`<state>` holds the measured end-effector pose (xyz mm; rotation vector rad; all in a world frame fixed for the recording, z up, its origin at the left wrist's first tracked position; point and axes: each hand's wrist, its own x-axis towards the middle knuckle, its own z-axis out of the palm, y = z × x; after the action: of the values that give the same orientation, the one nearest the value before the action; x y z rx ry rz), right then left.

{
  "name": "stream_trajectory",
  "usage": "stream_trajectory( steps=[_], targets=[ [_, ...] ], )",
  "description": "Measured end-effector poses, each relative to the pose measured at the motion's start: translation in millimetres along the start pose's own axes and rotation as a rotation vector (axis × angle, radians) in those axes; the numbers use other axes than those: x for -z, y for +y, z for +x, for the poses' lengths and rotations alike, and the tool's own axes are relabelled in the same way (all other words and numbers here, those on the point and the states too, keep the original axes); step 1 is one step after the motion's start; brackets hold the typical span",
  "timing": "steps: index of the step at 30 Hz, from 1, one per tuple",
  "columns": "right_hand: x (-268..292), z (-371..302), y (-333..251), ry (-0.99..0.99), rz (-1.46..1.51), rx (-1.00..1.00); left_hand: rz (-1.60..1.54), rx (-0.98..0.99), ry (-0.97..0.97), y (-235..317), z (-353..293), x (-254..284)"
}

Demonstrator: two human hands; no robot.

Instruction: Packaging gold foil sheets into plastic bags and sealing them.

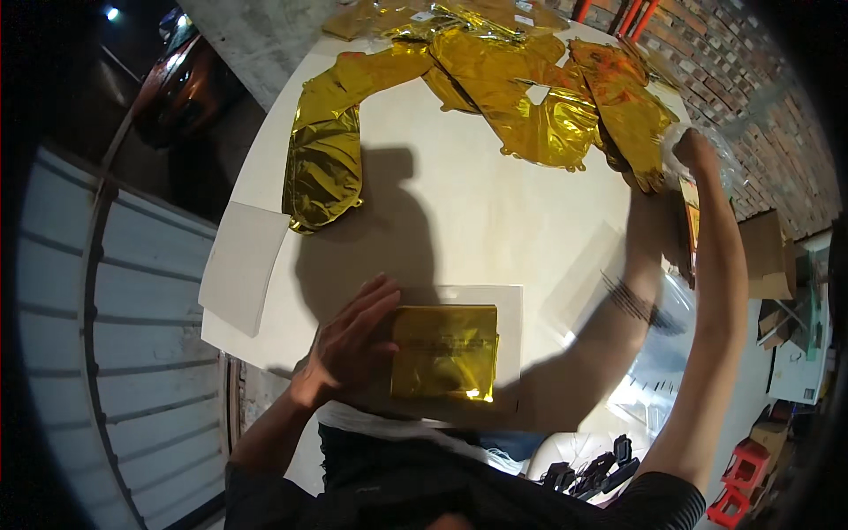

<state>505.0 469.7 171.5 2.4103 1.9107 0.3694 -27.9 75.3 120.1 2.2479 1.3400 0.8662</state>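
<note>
A folded square of gold foil [444,353], like a flat foil balloon, lies on a thin grey card [510,353] at the near edge of the table. My left hand [358,337] is open, its fingers stretched out along the foil's left edge. Far out to the right, my right hand [695,150] is closed at a crumpled clear plastic bag [730,166], which shows on both sides of the fist. Unfolded flat gold foil balloons [495,84] spread across the far side, and another gold piece [324,163] hangs down toward the left.
A stack of pale cards [243,265] sits at the table's left edge. Clear plastic sleeves [654,380] and a row of thin dark strips [643,305] lie at right. Beyond are a brick wall [733,71], a cardboard box [764,256] and red stools [746,464].
</note>
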Motion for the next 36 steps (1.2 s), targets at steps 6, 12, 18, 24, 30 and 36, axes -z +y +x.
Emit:
stream_trajectory(
  steps=[6, 12, 18, 24, 30, 36],
  targets=[
    [34.8, -11.7, 38.7, 0.264, -0.192, 0.312, -0.062, 0.016, -0.014, -1.7, 1.8, -2.9],
    [119.4, -232.1, 13.6, 0.210, 0.182, 0.345, -0.168, -0.001, 0.118, -13.3, 8.8, -16.0],
    [89.4, -490.1, -47.5, -0.179, 0.975, 0.144, -0.272, -0.074, 0.152, -23.8, 1.4, -19.2],
    [87.3, -565.0, -87.3, -0.131, 0.939, 0.105, -0.032, -0.398, -0.055, 4.5, 14.9, -23.1],
    [85.5, -569.7, -105.8, -0.031, 0.851, 0.131, 0.210, -0.547, -0.212, 24.9, 35.6, -40.1],
    [81.2, -567.2, -111.2, 0.004, 0.730, 0.118, 0.297, -0.505, -0.319, 20.0, 40.5, -52.3]
  ],
)
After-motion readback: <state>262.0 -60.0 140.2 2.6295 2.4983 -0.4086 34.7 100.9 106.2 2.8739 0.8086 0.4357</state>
